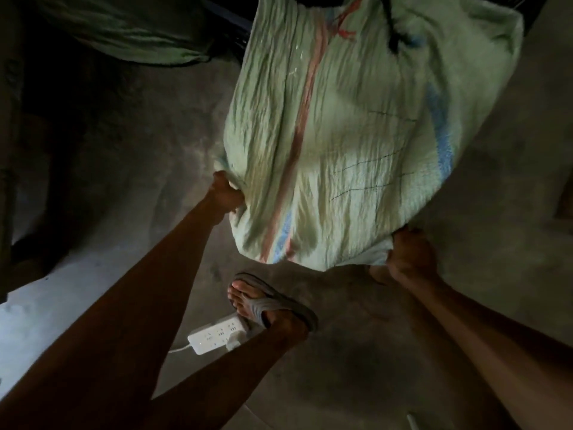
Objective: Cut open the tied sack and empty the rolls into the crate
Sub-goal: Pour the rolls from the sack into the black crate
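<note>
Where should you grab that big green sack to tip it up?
Grab the sack by its two near bottom corners, one from each side. The left hand bunches the left corner and the right hand the right one. The loose woven cloth gathers into a fistful there, and the far end leans away toward the dark top of the view, so lifting these corners should tip it.

A dim room with a bare grey concrete floor (155, 156). A white power strip (217, 335) lies on it, below the hands; a green cloth (133, 29) lies crumpled well above the left one.
</note>
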`<state>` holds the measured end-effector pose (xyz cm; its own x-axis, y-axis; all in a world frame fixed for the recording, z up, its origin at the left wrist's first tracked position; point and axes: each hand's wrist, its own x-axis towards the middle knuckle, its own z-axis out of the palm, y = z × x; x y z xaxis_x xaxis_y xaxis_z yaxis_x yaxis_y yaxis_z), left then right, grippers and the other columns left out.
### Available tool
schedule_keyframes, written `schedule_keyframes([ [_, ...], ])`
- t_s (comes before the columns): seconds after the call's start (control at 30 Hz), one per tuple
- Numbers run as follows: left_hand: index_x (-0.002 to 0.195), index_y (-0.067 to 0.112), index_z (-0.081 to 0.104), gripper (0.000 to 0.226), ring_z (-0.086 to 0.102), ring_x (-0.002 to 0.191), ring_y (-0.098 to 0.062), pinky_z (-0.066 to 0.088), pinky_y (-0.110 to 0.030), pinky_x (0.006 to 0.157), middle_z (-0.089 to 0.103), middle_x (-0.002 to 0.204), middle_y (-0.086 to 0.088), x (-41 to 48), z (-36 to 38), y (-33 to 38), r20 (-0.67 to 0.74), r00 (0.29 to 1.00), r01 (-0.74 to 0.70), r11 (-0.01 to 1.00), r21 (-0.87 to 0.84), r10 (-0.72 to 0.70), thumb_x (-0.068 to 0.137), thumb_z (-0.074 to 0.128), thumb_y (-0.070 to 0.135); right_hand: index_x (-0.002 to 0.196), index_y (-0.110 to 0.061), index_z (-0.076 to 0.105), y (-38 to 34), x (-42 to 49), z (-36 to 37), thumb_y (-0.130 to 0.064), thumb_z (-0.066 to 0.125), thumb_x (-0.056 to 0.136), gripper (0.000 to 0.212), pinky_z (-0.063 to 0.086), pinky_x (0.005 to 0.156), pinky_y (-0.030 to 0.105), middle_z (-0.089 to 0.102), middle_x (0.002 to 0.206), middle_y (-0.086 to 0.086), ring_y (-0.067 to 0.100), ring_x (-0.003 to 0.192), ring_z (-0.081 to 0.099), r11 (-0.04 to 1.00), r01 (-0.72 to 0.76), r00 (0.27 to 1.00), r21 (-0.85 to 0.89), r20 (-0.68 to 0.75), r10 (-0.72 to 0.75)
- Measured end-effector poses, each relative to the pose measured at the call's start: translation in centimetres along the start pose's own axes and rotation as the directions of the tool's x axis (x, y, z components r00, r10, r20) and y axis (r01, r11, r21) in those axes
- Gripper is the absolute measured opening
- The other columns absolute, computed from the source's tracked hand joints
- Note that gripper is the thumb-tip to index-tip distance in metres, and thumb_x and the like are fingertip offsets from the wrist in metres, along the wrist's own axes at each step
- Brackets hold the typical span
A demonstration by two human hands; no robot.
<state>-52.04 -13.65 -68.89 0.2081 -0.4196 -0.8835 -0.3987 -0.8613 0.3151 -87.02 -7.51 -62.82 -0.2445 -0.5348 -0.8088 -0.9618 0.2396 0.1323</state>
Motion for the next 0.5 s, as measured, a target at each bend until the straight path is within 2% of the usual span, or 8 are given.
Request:
schedule_keyframes([
  [0.03, 0.127, 0.011, 0.036, 0.040, 0.064, 0.053, -0.014, 0.050, -0.019, 0.041, 0.054, 0.084, -0.010, -0.4, 0.5, -0.3, 0.042, 0.999, -0.005, 1.000, 0.004, 0.005, 0.096, 0.055, -0.006, 0.124, 0.000, 0.060, 0.2, -0.2, -0.5, -0.017, 0.074, 0.081, 0.048, 0.049, 0.093, 0.039, 0.059, 0.127, 0.024, 0.039, 0.117, 0.059, 1.000, -0.006, 1.000, 0.027, -0.005, 0.006],
  [0.1, 0.123, -0.001, 0.044, 0.024, 0.057, 0.037, -0.013, 0.045, -0.019, 0.032, 0.053, 0.069, -0.011, -0.9, 1.4, -0.3, 0.057, 0.996, 0.072, 0.997, 0.003, -0.072, 0.101, 0.051, 0.004, 0.122, -0.001, 0.062, 0.6, 0.3, -0.7, -0.015, 0.069, 0.085, 0.041, 0.050, 0.093, 0.040, 0.060, 0.125, 0.024, 0.039, 0.116, 0.060, 0.999, -0.027, 0.999, 0.039, -0.023, 0.027],
  [0.23, 0.149, -0.008, 0.037, 0.055, 0.055, 0.028, -0.013, 0.050, -0.023, 0.033, 0.057, 0.052, -0.010, 0.7, 1.6, -1.9, 0.093, 0.973, 0.218, 0.973, -0.078, -0.211, 0.099, 0.055, 0.007, 0.120, -0.002, 0.061, 1.2, 2.2, -0.4, -0.012, 0.056, 0.095, 0.027, 0.054, 0.090, 0.042, 0.064, 0.122, 0.021, 0.038, 0.111, 0.063, 0.997, -0.061, 0.995, 0.055, -0.071, 0.064],
  [0.3, 0.110, 0.000, 0.064, 0.015, 0.053, 0.026, -0.010, 0.046, -0.019, 0.032, 0.051, 0.065, -0.012, 1.0, 1.2, -2.3, 0.132, 0.955, 0.275, 0.959, -0.065, -0.264, 0.099, 0.055, 0.005, 0.122, -0.003, 0.060, 1.4, 3.0, 0.2, -0.012, 0.056, 0.095, 0.029, 0.054, 0.092, 0.042, 0.063, 0.124, 0.020, 0.037, 0.113, 0.063, 0.996, -0.065, 0.996, 0.060, -0.062, 0.069],
  [0.37, 0.086, 0.000, 0.058, 0.021, 0.054, 0.026, -0.009, 0.045, -0.017, 0.030, 0.050, 0.071, -0.012, 1.3, 0.9, -3.0, 0.122, 0.950, 0.291, 0.957, -0.010, -0.288, 0.104, 0.047, 0.003, 0.123, -0.005, 0.062, 1.7, 3.5, 0.9, -0.015, 0.057, 0.094, 0.030, 0.054, 0.094, 0.043, 0.063, 0.126, 0.019, 0.036, 0.115, 0.062, 0.997, -0.073, 0.997, 0.038, -0.034, 0.074],
  [0.43, 0.112, -0.005, 0.061, 0.023, 0.072, 0.053, -0.022, 0.057, -0.027, 0.042, 0.063, 0.086, -0.019, 2.8, 0.8, -3.8, 0.062, 0.965, 0.259, 0.960, -0.104, -0.254, 0.105, 0.041, 0.004, 0.124, -0.008, 0.062, 2.3, 3.8, 2.0, -0.021, 0.058, 0.093, 0.034, 0.052, 0.096, 0.045, 0.061, 0.128, 0.018, 0.036, 0.119, 0.059, 0.995, -0.091, 0.995, 0.031, -0.025, 0.092],
  [0.47, 0.129, -0.005, 0.058, 0.034, 0.075, 0.085, -0.033, 0.064, -0.037, 0.063, 0.066, 0.107, -0.025, 3.1, 0.8, -3.9, -0.008, 0.968, 0.243, 0.942, -0.233, -0.252, 0.107, 0.038, 0.011, 0.126, -0.010, 0.060, 2.6, 3.9, 2.4, -0.023, 0.059, 0.092, 0.036, 0.051, 0.097, 0.046, 0.059, 0.130, 0.018, 0.036, 0.121, 0.057, 0.995, -0.094, 0.995, 0.039, -0.029, 0.095],
  [0.5, 0.141, -0.003, 0.052, 0.043, 0.065, 0.115, -0.038, 0.058, -0.041, 0.091, 0.062, 0.130, -0.026, 3.3, 0.7, -3.9, -0.046, 0.973, 0.195, 0.911, -0.364, -0.227, 0.107, 0.037, 0.020, 0.129, -0.010, 0.058, 2.9, 3.7, 2.6, -0.025, 0.058, 0.093, 0.039, 0.049, 0.099, 0.048, 0.055, 0.133, 0.019, 0.037, 0.124, 0.053, 0.994, -0.104, 0.994, 0.042, -0.031, 0.105],
])
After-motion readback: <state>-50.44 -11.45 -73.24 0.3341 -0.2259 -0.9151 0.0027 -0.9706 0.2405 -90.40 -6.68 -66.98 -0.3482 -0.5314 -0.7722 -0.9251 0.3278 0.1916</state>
